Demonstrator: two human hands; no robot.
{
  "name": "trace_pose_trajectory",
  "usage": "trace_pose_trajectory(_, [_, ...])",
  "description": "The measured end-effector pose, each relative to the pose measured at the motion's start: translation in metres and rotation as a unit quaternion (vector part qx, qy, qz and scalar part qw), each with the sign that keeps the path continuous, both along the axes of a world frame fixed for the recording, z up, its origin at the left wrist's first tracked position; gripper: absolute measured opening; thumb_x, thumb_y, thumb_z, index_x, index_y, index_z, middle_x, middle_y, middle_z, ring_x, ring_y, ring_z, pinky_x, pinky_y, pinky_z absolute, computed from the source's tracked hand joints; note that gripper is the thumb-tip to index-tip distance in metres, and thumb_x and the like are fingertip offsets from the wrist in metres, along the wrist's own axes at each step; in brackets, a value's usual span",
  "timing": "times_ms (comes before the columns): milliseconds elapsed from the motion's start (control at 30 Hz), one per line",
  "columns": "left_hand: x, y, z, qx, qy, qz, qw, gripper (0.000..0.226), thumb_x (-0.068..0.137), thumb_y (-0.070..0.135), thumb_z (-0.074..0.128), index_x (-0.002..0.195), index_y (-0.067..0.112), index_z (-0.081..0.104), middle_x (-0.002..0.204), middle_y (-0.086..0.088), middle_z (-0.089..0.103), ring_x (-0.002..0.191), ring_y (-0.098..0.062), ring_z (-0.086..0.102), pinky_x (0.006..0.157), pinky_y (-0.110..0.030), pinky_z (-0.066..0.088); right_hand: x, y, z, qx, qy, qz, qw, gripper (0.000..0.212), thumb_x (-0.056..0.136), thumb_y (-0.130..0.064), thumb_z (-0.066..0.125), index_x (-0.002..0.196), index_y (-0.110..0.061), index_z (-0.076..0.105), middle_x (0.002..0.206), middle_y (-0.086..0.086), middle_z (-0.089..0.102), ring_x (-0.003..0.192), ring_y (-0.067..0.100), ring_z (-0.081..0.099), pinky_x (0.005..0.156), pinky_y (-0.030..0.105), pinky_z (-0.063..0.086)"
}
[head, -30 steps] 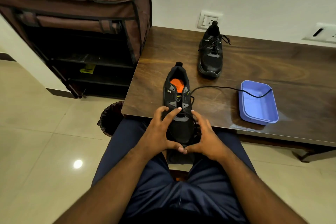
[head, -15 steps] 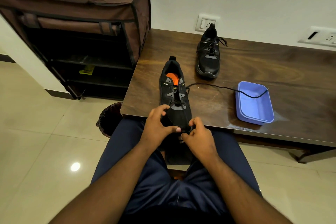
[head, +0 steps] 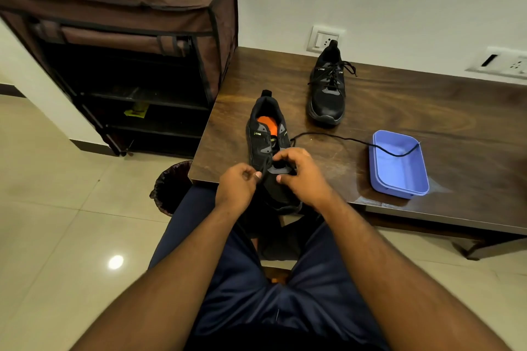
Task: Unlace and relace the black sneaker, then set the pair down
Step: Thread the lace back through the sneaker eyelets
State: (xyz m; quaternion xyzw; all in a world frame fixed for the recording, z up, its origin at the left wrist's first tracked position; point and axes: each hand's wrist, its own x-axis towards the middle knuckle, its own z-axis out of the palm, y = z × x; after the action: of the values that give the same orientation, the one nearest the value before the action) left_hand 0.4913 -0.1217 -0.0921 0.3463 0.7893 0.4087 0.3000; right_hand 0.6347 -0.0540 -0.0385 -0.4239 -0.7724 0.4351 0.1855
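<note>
A dark wood-grain worktop [head: 399, 111] ran ahead of both hands and away to the right of them. A brown fabric shoe rack [head: 119, 45] stood on the floor to the far left of the left hand, against the worktop's left end. A dark waste bin [head: 171, 188] sat on the floor just left of and below the left hand.

The unlaced black sneaker [head: 265, 134] lay directly ahead of the hands, heel pointing away from the person, toe overhanging the near edge of the worktop. Its orange insole showed through the open collar. The second black sneaker [head: 328, 88], laced, stood farther ahead and to the right of the right hand, near the wall. A blue plastic tray [head: 399, 188] rested on the worktop well to the right of the right hand.

The black lace [head: 342, 138] ran from the sneaker's eyelet area, just ahead of the right hand, rightward across the worktop and over the tray's rim.

The left hand [head: 238, 182] had its fingers curled against the sneaker's left side; whether it pinched the lace could not be told. The right hand [head: 299, 172] had its fingers curled over the lowest eyelets and gripped the sneaker's forefoot.
</note>
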Motion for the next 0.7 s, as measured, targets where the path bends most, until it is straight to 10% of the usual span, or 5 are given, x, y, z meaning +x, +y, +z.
trace_pose_trajectory(200, [-0.007, -0.021, 0.008, -0.030, 0.086, 0.028, 0.995, 0.026, 0.094, 0.033, 0.061, 0.074, 0.018, 0.065, 0.071, 0.000, 0.065, 0.069, -0.020, 0.062, 0.062, -0.035, 0.049, -0.005, 0.004, -0.021, -0.031, -0.050, -0.048, 0.997, 0.073, 0.062, -0.020, 0.088, 0.112, -0.033, 0.037, 0.107, -0.015, 0.056, 0.104, 0.012, 0.059, 0.093, 0.038, 0.051])
trace_pose_trajectory(367, [-0.040, -0.036, 0.002, 0.009, 0.040, 0.275, 0.961, 0.011, 0.095, 0.020, 0.059, 0.096, 0.013, 0.067, 0.100, -0.007, 0.067, 0.090, -0.028, 0.062, 0.072, -0.030, 0.038, -0.004, 0.005, -0.026, -0.036, -0.082, -0.060, 0.994, 0.088, 0.067, -0.025, 0.087, 0.135, -0.037, 0.033, 0.130, -0.012, 0.057, 0.120, 0.015, 0.054, 0.105, 0.042, 0.044])
trace_pose_trajectory(700, [0.011, 0.019, 0.012, 0.067, 0.145, -0.015, 0.987, 0.034, 0.092, 0.015, 0.064, 0.126, 0.019, 0.063, 0.156, 0.003, 0.027, 0.128, -0.018, 0.049, 0.093, -0.021, 0.040, -0.003, 0.005, -0.017, -0.070, -0.054, -0.024, 0.996, 0.087, 0.075, -0.012, 0.081, 0.147, -0.026, 0.036, 0.127, -0.010, 0.055, 0.112, 0.002, 0.047, 0.091, 0.016, 0.035])
